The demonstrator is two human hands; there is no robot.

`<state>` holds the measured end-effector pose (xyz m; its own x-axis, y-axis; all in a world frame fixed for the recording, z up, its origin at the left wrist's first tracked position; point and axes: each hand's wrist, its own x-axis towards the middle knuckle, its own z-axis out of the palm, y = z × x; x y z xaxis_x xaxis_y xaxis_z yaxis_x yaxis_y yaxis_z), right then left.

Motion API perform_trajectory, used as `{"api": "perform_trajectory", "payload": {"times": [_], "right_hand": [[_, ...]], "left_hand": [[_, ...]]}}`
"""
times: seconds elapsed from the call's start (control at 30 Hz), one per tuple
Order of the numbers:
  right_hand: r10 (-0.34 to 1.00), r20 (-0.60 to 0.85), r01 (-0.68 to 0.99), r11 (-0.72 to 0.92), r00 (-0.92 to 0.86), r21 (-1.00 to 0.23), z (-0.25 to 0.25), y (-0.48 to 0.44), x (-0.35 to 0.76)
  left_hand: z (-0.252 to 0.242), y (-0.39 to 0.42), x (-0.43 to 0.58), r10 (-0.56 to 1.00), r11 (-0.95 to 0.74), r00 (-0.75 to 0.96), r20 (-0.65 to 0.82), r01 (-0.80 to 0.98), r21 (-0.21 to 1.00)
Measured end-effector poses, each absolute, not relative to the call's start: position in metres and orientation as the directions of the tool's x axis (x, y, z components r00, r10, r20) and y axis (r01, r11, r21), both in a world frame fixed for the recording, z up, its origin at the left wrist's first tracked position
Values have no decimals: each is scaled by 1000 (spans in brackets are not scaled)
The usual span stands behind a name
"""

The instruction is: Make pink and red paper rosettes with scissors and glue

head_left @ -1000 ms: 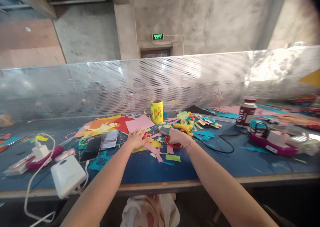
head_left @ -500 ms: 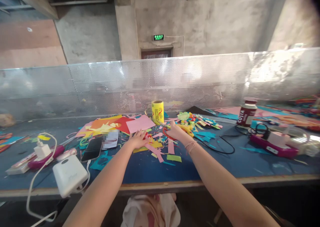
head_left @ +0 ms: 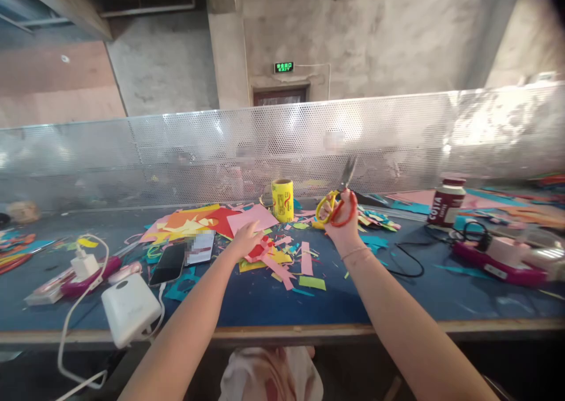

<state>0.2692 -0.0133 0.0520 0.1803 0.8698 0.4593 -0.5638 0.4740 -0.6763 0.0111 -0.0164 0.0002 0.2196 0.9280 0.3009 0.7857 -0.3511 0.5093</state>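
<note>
My right hand [head_left: 345,224] is raised above the table and closed on a pair of scissors [head_left: 348,174]. The scissors have one yellow and one red handle loop, and their blades point upward, close together. At the near edge of a pink paper sheet [head_left: 253,217] is my left hand [head_left: 245,240], its fingers stretched toward the sheet; whether they touch it is hard to see. Just beside that hand lie red paper pieces [head_left: 258,251], a yellow sheet [head_left: 282,255] and pink strips [head_left: 306,258]. Orange and red sheets [head_left: 180,219] spread out to the left.
A yellow tape roll [head_left: 282,201] stands behind the scraps. Two phones [head_left: 168,264], a white power bank [head_left: 131,308] and a power strip [head_left: 108,269] lie left. Right are a dark red bottle [head_left: 446,204], black cable [head_left: 417,271] and another power strip [head_left: 494,265]. A perforated metal screen [head_left: 198,159] edges the table.
My right hand has lifted the scissors off the scraps, turning the blades upward. My left hand has shifted from the red and yellow scraps to the pink sheet's edge.
</note>
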Motion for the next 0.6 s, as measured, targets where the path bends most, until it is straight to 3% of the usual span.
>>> {"api": "perform_trajectory", "payload": {"times": [0.1,0.4,0.5,0.6], "right_hand": [[874,479,-767,359,78,-531,57,-19,279],[872,488,-902,184,-33,-390,49,-19,285],[891,454,-871,212,-14,-443,52,-19,281],[911,412,-732,279,-3,-622,56,-20,271]], "left_hand": [[1,-18,11,921,-364,216,325,773,519],[4,-25,9,922,-357,207,328,784,507],[6,-27,11,920,-371,243,308,796,479],[8,-29,14,915,-379,254,312,804,457]]}}
